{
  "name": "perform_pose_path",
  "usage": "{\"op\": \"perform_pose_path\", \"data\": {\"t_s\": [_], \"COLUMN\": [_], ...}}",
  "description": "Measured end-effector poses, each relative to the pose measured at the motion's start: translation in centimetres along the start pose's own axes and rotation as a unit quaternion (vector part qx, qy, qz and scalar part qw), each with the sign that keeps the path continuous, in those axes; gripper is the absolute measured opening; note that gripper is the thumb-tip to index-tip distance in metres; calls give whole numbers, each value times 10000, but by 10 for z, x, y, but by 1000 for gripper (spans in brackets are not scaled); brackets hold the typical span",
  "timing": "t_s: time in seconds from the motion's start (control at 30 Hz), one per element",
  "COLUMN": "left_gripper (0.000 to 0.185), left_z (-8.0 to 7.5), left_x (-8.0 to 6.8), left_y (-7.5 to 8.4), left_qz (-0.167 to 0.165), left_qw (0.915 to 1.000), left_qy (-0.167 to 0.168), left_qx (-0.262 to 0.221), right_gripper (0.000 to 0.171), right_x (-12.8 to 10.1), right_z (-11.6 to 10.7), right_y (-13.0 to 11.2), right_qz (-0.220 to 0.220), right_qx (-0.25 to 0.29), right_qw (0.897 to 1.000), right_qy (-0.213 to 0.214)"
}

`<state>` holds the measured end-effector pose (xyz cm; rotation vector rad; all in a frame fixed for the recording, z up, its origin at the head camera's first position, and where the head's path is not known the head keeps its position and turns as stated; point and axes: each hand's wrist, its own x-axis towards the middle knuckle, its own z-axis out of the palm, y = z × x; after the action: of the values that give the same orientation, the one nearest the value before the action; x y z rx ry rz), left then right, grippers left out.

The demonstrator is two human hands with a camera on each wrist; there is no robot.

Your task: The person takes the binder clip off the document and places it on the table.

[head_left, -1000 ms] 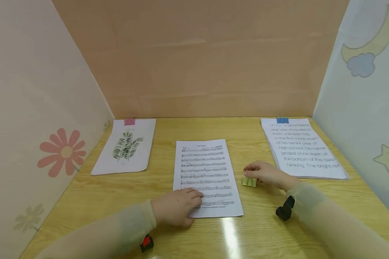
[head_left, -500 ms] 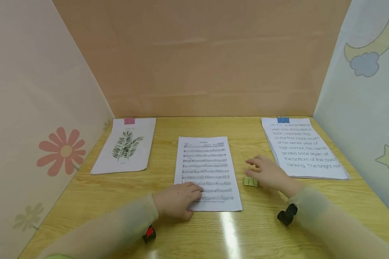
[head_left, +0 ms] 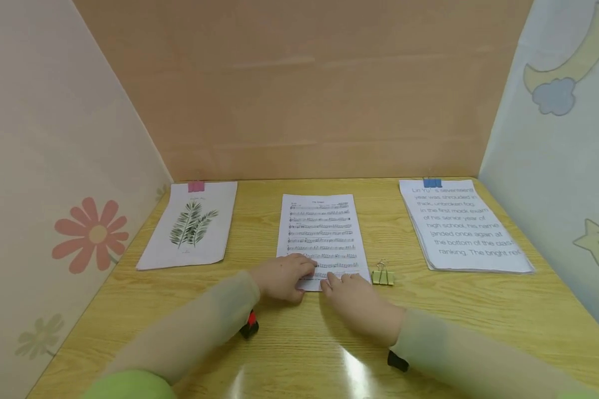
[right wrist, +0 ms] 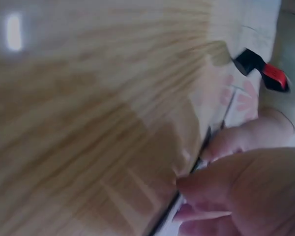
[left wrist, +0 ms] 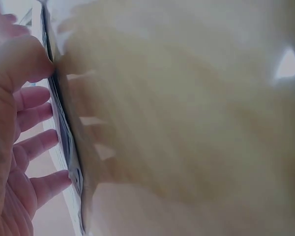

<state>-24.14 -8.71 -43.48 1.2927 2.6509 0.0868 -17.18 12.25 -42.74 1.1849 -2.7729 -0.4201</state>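
Note:
A stack of sheet music [head_left: 324, 235] lies mid-table with its notes facing up. My left hand [head_left: 283, 277] rests on its lower left part, the fingers spread over the paper. In the left wrist view, that thumb [left wrist: 29, 61] is at the near edge of the stack [left wrist: 64, 128], where several sheets show slightly apart. My right hand [head_left: 356, 305] touches the lower right part of the stack with its fingertips, the fingers loosely bent. Just right of the paper, a gold binder clip [head_left: 382, 277] stands on the table, apart from both hands.
At the back left lies a plant print [head_left: 192, 227] under a pink binder clip [head_left: 196, 187]. A stack of large-print text pages [head_left: 461, 230] with a blue binder clip [head_left: 432, 183] lies at the back right. Walls border the wooden table [head_left: 299, 354] at the back and sides.
My right hand has left the gold binder clip and moved left onto the paper's near edge. The sheet music has slid away towards the back, and my left hand has moved forward with it.

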Motion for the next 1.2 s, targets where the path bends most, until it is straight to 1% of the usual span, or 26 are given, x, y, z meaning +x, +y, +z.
{"op": "perform_pose_path", "data": {"t_s": [0.1, 0.2, 0.3, 0.37, 0.5, 0.57, 0.67, 0.8, 0.93, 1.07, 1.2], "left_gripper": [38, 47, 54, 59, 52, 48, 44, 41, 39, 37, 34], "left_z": [-1, -2, -3, -4, -2, -2, -3, -1, 5, 10, 13], "left_x": [7, 12, 15, 15, 11, 6, -5, -23, -41, -58, -70], "left_y": [-4, -6, -7, -7, -6, -5, -2, 1, 0, -3, -5], "left_qz": [-57, -69, -109, -188, -327, -365, -319, -286, -265, -405, -597], "left_qw": [10000, 9998, 9993, 9983, 9959, 9947, 9931, 9903, 9875, 9839, 9815], "left_qy": [-5, 18, 21, 2, -18, -1, 111, 267, 393, 481, 531], "left_qx": [-58, -180, -359, -545, -845, -965, -1127, -1330, -1501, -1673, -1741], "right_gripper": [43, 42, 39, 38, 37, 38, 39, 39, 38, 39, 39], "right_x": [13, 24, 32, 36, 42, 44, 46, 47, 43, 38, 39], "right_z": [2, 1, -1, -1, -2, -1, 2, 7, 8, 8, 8], "right_y": [-7, -10, -10, -9, -7, -4, 1, 9, 18, 27, 35], "right_qz": [166, 459, 775, 911, 1104, 1167, 1202, 1219, 1194, 1174, 1250], "right_qx": [-497, -642, -529, -387, -63, 58, 110, 115, 234, 371, 619], "right_qw": [9983, 9962, 9945, 9936, 9904, 9883, 9861, 9854, 9859, 9864, 9834], "right_qy": [-238, -363, -462, -549, -827, -977, -1139, -1187, -1152, -1091, -1164]}}
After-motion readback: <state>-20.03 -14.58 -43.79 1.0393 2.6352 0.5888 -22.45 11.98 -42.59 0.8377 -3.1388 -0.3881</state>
